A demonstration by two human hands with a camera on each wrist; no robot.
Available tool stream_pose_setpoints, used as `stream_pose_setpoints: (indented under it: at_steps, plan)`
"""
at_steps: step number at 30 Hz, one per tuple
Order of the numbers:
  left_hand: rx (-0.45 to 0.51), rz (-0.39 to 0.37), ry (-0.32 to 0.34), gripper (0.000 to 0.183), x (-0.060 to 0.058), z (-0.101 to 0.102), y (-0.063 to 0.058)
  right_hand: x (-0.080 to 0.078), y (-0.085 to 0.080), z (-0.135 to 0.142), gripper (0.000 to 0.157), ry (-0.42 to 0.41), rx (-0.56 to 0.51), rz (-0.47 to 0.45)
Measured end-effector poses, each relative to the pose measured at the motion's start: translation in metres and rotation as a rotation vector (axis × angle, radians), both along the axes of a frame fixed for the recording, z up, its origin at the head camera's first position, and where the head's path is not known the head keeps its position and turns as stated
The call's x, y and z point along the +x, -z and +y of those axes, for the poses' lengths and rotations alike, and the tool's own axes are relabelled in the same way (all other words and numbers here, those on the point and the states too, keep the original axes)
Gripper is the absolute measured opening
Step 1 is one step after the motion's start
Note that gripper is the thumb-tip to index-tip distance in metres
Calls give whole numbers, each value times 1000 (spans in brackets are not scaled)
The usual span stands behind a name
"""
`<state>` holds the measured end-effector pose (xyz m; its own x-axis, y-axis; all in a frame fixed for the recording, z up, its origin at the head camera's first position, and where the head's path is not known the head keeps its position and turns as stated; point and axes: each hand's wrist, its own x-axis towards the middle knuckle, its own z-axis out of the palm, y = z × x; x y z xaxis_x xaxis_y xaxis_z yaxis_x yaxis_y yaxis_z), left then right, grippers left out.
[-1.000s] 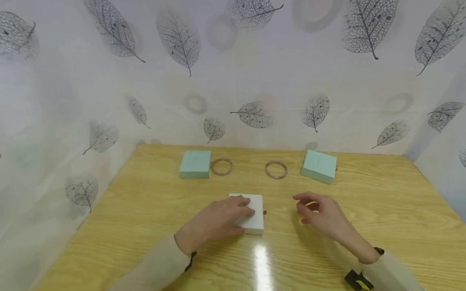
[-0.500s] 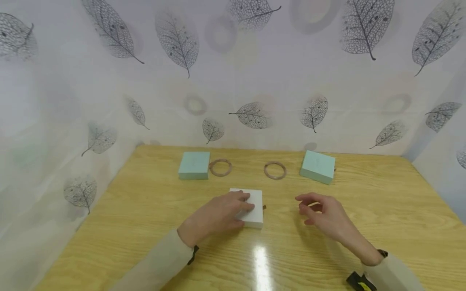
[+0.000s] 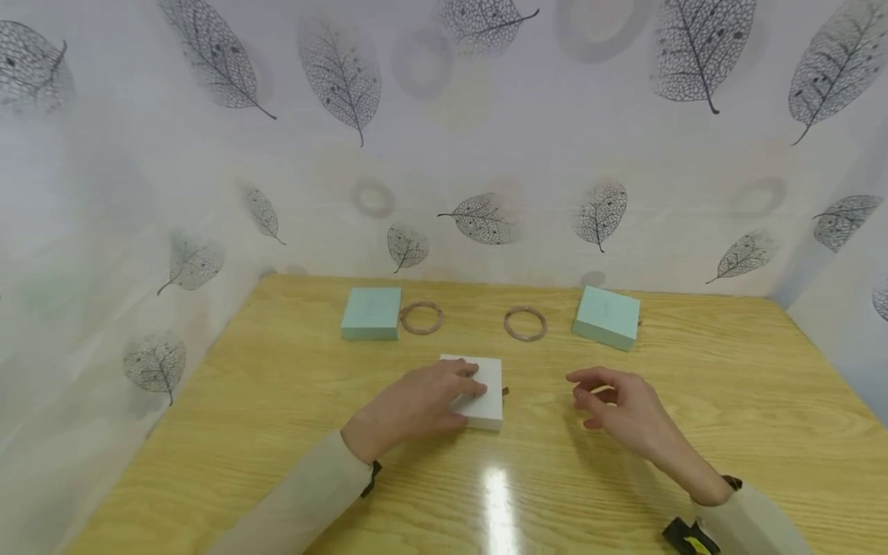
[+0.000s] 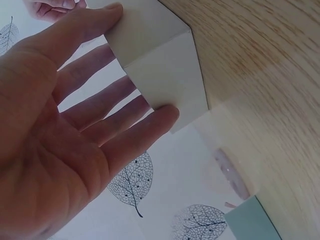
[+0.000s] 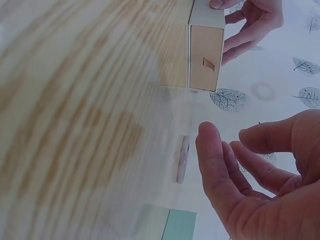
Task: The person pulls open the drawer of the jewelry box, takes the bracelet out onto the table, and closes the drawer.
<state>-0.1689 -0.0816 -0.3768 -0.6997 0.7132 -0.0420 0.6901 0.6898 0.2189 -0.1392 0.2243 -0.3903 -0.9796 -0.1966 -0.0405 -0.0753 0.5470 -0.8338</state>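
Note:
My left hand lies over a white drawer box in the middle of the table. Its thumb is at the near edge, and the fingers spread over the top, the little finger at the left side. A tan drawer front with a small brown pull tab faces right. My right hand hovers to the right of the box, fingers loosely bent and holding nothing. Behind the box lie two mauve-brown bangles, a left bangle and a right bangle.
At the back of the wood-grain table sit two mint-green boxes, a left mint box and a slightly turned right mint box. A pale leaf-print cloth hangs behind and at both sides.
The white drawer box and my left hand have moved a little away from me, toward the bangles. My right hand has shifted slightly right.

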Motion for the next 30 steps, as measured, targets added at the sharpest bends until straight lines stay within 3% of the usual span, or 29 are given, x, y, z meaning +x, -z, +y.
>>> stream_pose_setpoints:
  at_steps: [8, 30]
  plan:
    - [12, -24, -8, 46, -1, 0, -2, -1, 1, 2, 29, -1, 3, -8]
    - [4, 4, 11, 46, 0, -1, -2, 0, 3, 2, 31, 14, -2, -28]
